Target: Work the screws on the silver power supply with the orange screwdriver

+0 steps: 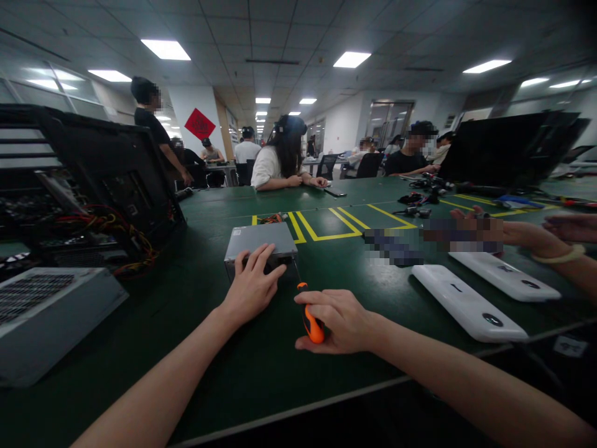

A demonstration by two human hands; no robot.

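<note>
Right hand (342, 320) is closed around the orange handle of a screwdriver (310, 320); its thin shaft runs up and left to the near right corner of a grey metal box (261, 239), apparently a power supply unit, tip at or just beside the box's front face, contact point too small to confirm. Left hand (252, 283) lies flat on the near edge of the box, fingers spread over the top and front, pressing rather than grasping; it encloses nothing. The box sits on the green table (233, 367), just in front of yellow floor-style tape markings (326, 227). Progress, as a judgement: the box cover looks in place and no loose screws show on the table near it, so the work on the box reads as early, with the driver only just brought to the case; whether any screw is already out cannot be told. Outward: to the left, an opened computer case (107, 180) with bundled coloured wires (116, 227), and a pale grey housing (46, 317) nearer the edge. To the right, two white elongated devices (471, 305) lie side by side, with another person's hand and wrist (536, 239) over them. Other people sit at the far end of the table.
</note>
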